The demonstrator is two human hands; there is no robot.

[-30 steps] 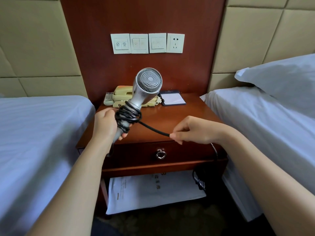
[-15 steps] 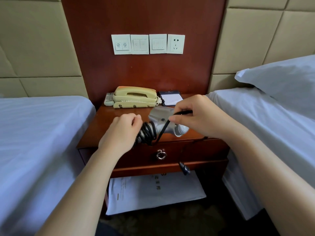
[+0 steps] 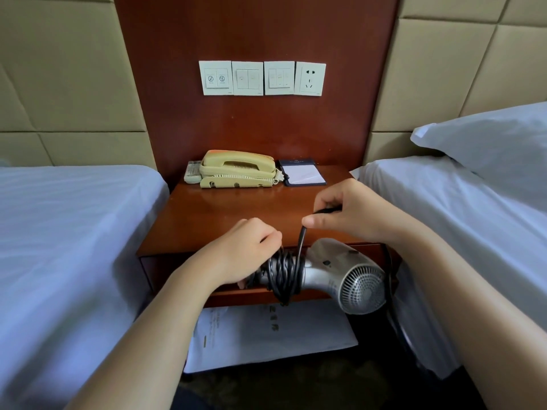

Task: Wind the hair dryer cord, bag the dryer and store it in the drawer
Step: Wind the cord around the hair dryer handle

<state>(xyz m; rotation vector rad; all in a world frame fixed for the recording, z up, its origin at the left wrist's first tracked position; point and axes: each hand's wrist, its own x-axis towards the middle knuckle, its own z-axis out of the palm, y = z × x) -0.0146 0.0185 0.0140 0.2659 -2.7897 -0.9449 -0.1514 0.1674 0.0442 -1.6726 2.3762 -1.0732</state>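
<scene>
Two beds with white sheets flank the scene, the left bed (image 3: 68, 232) and the right bed (image 3: 473, 208), which carries a pillow (image 3: 488, 137) at its head. Between them stands a wooden nightstand (image 3: 222, 217) against a dark wood wall panel (image 3: 257, 31) bearing a row of switches and a socket (image 3: 262, 78). A white bag (image 3: 266, 335) lies on the shelf under the nightstand. At the back of the top sit a cream telephone (image 3: 236, 170) and, just beside it, a notepad (image 3: 303, 174). The silver hair dryer (image 3: 340, 273) is held in front of the drawer (image 3: 159, 267), lying sideways with its grille end to the right. The left hand (image 3: 239, 255) is closed around its handle, where the black cord (image 3: 284, 273) is wound in several loops. The right hand (image 3: 346, 214) pinches the free length of cord above the dryer.
</scene>
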